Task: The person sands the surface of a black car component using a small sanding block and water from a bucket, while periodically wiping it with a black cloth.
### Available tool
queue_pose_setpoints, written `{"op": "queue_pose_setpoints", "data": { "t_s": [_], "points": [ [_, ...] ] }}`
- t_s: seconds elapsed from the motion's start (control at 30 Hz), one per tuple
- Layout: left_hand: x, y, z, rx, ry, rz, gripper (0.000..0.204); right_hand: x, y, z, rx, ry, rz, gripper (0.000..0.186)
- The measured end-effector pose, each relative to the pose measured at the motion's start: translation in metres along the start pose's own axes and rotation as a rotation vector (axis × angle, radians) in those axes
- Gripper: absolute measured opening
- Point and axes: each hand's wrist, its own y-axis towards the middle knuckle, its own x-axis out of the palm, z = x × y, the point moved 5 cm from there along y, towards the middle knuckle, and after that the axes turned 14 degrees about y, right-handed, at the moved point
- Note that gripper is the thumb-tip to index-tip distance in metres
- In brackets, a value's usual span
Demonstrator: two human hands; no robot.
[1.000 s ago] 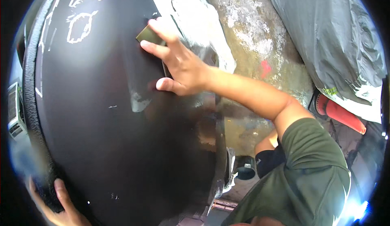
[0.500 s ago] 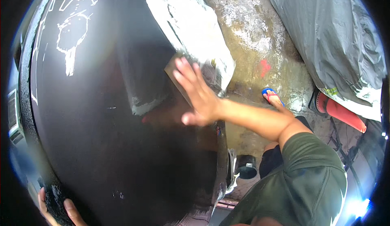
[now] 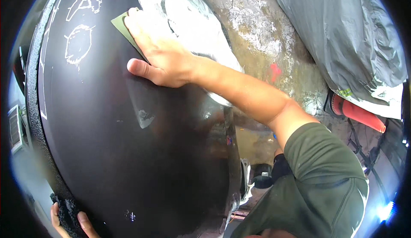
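Note:
My right hand presses a green sheet of sandpaper flat against a large dark, glossy curved panel, like a car's body panel. Its fingers lie together over the sheet and the thumb sticks out to the side. At the lower left edge of the panel, my left hand grips a wet-looking black sponge between thumb and fingers. A pale smeared patch shows on the panel below my right hand.
White crumpled sheeting lies along the panel's far right side. A grey cover drapes something at the right, beside a red cone. On the stained floor stands a black bucket. A bright lamp glows at lower right.
My right hand has slid with the sandpaper up and left across the panel, its fingers now closer together. My left hand has shifted slightly right and down with the sponge.

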Motion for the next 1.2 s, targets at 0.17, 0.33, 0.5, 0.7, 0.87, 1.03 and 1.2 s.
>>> {"op": "queue_pose_setpoints", "data": {
  "t_s": [0.17, 0.33, 0.5, 0.7, 0.87, 1.03, 1.2],
  "points": [
    [-0.003, -0.004, 0.004, -0.048, -0.021, -0.044, 0.068, 0.032, -0.098, -0.032, -0.044, 0.02, -0.053, 0.105],
    [-0.009, 0.001, 0.012, 0.0, 0.087, -0.061, 0.067, -0.026, 0.09, 0.017, 0.295, -0.158, 0.128, 0.1],
    [-0.008, 0.002, 0.018, 0.054, 0.117, -0.095, 0.059, -0.005, 0.086, 0.022, 0.182, -0.097, 0.109, 0.108],
    [-0.001, -0.009, 0.005, 0.017, 0.046, -0.096, 0.048, 0.016, -0.016, -0.047, 0.07, -0.174, -0.042, 0.104],
    [0.001, -0.009, 0.0, -0.087, -0.061, -0.149, 0.047, -0.015, 0.08, -0.013, -0.004, -0.172, 0.087, 0.091],
    [0.0, -0.008, 0.01, 0.091, 0.086, -0.085, 0.039, 0.082, -0.09, -0.128, -0.253, -0.047, -0.45, 0.107],
    [0.002, 0.009, 0.035, 0.294, 0.054, 0.083, 0.024, 0.021, 0.057, -0.081, -0.177, -0.11, 0.043, 0.099]
  ]
}}
